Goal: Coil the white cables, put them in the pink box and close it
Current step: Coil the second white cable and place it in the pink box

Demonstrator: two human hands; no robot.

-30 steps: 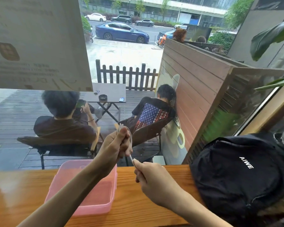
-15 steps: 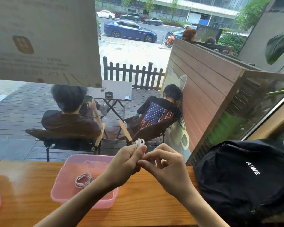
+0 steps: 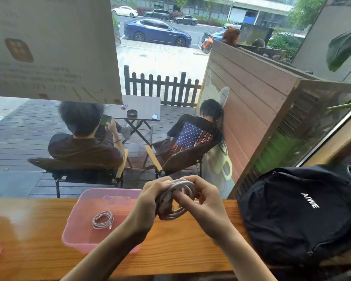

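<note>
Both hands, left (image 3: 153,196) and right (image 3: 201,199), gripped the cable (image 3: 175,199) above the counter (image 3: 190,258); loops wanted even, tight winding before the box (image 3: 73,230).

The box (image 3: 83,207) is open on top, with one cable (image 3: 102,220) inside. A bag (image 3: 298,213) blocks the counter (image 3: 24,240) on the right.

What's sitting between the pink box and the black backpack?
In the head view, both hands, left and right, holding a coiled white cable above bare counter.
</note>
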